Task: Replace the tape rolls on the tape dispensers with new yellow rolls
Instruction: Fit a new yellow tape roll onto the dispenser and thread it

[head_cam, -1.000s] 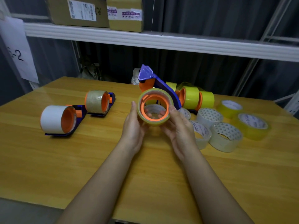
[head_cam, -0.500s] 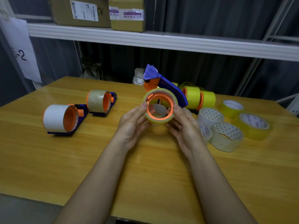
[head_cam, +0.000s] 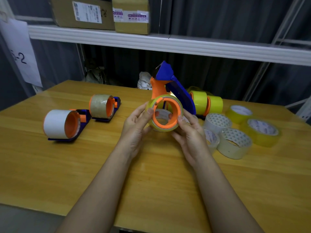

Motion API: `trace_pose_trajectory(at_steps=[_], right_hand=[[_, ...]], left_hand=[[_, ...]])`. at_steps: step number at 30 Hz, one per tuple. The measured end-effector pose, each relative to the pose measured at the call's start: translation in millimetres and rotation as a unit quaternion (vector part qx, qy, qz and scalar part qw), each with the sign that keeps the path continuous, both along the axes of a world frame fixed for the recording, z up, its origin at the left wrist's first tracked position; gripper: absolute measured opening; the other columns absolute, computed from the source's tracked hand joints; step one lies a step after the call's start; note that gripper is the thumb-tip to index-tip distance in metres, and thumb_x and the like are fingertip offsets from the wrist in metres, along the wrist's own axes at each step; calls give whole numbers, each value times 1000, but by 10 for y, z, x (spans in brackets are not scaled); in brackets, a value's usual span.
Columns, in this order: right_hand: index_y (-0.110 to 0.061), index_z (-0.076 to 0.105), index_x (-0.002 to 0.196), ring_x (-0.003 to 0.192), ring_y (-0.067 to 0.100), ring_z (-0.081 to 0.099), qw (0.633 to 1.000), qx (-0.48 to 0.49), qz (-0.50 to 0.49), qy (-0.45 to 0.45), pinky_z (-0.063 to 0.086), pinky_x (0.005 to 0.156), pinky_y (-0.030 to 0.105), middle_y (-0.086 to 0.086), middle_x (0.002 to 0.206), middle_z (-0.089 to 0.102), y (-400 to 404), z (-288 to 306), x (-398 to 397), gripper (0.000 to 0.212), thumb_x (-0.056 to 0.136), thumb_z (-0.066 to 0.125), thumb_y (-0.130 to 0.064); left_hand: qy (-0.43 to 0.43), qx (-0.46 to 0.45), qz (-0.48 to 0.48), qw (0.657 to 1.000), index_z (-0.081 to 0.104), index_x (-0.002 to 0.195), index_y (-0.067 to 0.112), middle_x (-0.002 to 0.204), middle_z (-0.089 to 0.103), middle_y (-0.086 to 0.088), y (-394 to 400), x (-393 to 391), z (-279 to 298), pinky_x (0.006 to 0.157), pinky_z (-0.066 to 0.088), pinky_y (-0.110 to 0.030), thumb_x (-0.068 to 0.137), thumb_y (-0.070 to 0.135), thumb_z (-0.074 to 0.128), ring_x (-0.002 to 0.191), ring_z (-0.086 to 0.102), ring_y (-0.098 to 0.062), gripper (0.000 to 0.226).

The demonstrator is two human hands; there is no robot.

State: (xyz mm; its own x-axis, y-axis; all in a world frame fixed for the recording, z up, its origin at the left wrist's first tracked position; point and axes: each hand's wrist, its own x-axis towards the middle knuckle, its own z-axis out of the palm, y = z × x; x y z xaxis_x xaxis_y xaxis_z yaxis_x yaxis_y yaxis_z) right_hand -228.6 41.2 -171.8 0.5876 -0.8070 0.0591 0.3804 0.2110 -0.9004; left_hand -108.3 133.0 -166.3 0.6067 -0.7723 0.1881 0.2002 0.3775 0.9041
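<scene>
**Both hands on yellow roll at dispenser hub, mid-tabletop**

Left hand [head_cam: 137,126] and right hand [head_cam: 191,135] both grip one yellow tape roll [head_cam: 165,113], held up above the tabletop [head_cam: 84,165] at centre. Left thumb presses on the roll's near left edge, remaining fingers curled behind. Right thumb sits on the lower right rim, fingers wrapped under and behind. The roll sits around the orange hub [head_cam: 165,115] of a blue-and-orange dispenser [head_cam: 168,81], whose blue head sticks up behind the hands; roll looks slightly skewed on the hub, can't tell if fully seated.

On the left tabletop: dispenser with white roll [head_cam: 57,124], just right of it and farther back a dispenser with brown roll [head_cam: 99,106], both lying down, well apart from the hands.

Behind-right of the hands: two bright yellow rolls on dispensers [head_cam: 207,102], side by side, partly hidden by the blue body.

Right side: loose rolls lying flat, two clear/whitish ones [head_cam: 234,143] near the right hand, a smaller one [head_cam: 211,138] partly behind the right wrist, two yellow spares [head_cam: 262,132] farther right.

Shelf [head_cam: 168,44] overhead with cardboard boxes [head_cam: 84,12].
</scene>
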Motion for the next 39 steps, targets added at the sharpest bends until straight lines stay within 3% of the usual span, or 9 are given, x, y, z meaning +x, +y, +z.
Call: trace_pose_trajectory(at_steps=[7, 11, 14, 17, 20, 25, 28, 33, 39], right_hand=[[-11, 55, 132, 116, 24, 62, 999, 13, 16, 28, 55, 91, 43, 11, 123, 66, -8, -47, 37, 37, 96, 55, -21], [-16, 53, 132, 108, 12, 66, 993, -95, 8, 67, 57, 86, 33, 0, 113, 70, 61, -25, 61, 38, 96, 55, -27], [-25, 46, 138, 112, 3, 61, 979, -182, -16, 86, 53, 94, 32, -2, 132, 59, 112, -23, 47, 58, 84, 60, -42], [-33, 42, 139, 123, 2, 52, 960, -268, 3, 84, 51, 95, 24, -14, 139, 47, 146, -21, 19, 64, 81, 67, -45], [-39, 34, 143, 128, 0, 45, 944, -308, 49, 111, 49, 98, 24, -20, 141, 40, 155, -32, 17, 80, 75, 76, -40], [-40, 27, 147, 123, 5, 50, 945, -297, 70, 115, 53, 88, 22, -13, 138, 41, 73, -37, -29, 92, 76, 80, -15], [-48, 22, 147, 135, 8, 38, 933, -319, 93, 137, 51, 98, 32, -18, 143, 30, 48, -67, -45, 102, 73, 83, -12], [-53, 24, 142, 137, 1, 23, 877, -432, 65, 201, 41, 109, 42, -27, 141, 20, 65, -75, -28, 99, 72, 84, -16], [-49, 32, 139, 127, 8, 42, 912, -368, 51, 176, 55, 90, 29, -11, 142, 30, 70, -79, -38, 91, 68, 86, -26]], left_hand=[[-23, 14, -33, 999, 55, 98, 31, 93, 74, 9, -24, -42, -17, 81, 55, -28, 69, 27, 68, 92, 69, -6, 31], [24, 8, 19, 999, 45, 136, 6, 112, 70, -3, -8, -8, 4, 94, 51, -38, 67, 41, 81, 105, 66, -16, 85], [17, -23, 44, 999, 57, 118, 6, 94, 72, -2, -10, 24, -13, 75, 56, -29, 69, 34, 81, 87, 69, -15, 61], [-11, -14, 39, 999, 58, 115, 10, 102, 71, -5, 6, -20, 15, 79, 53, -31, 69, 33, 82, 93, 68, -18, 57], [-56, 13, 0, 998, 59, 113, 17, 97, 71, -1, 12, -54, -18, 75, 54, -29, 79, 37, 69, 91, 68, -18, 41], [50, -7, -78, 996, 47, 130, 2, 96, 66, -16, -3, -57, -33, 67, 56, -32, 80, 23, 53, 82, 66, -26, 54], [47, -5, -90, 995, 53, 115, 1, 78, 65, -15, -18, -34, -48, 64, 55, -32, 84, 18, 44, 71, 63, -28, 37], [35, 8, -73, 997, 54, 104, 4, 65, 62, -12, 0, -49, -34, 55, 53, -28, 91, 12, 29, 57, 61, -25, 29], [-96, 20, -19, 995, 58, 94, 16, 77, 59, -1, -8, -39, -70, 66, 44, -31, 72, 21, 40, 77, 54, -21, 29]])
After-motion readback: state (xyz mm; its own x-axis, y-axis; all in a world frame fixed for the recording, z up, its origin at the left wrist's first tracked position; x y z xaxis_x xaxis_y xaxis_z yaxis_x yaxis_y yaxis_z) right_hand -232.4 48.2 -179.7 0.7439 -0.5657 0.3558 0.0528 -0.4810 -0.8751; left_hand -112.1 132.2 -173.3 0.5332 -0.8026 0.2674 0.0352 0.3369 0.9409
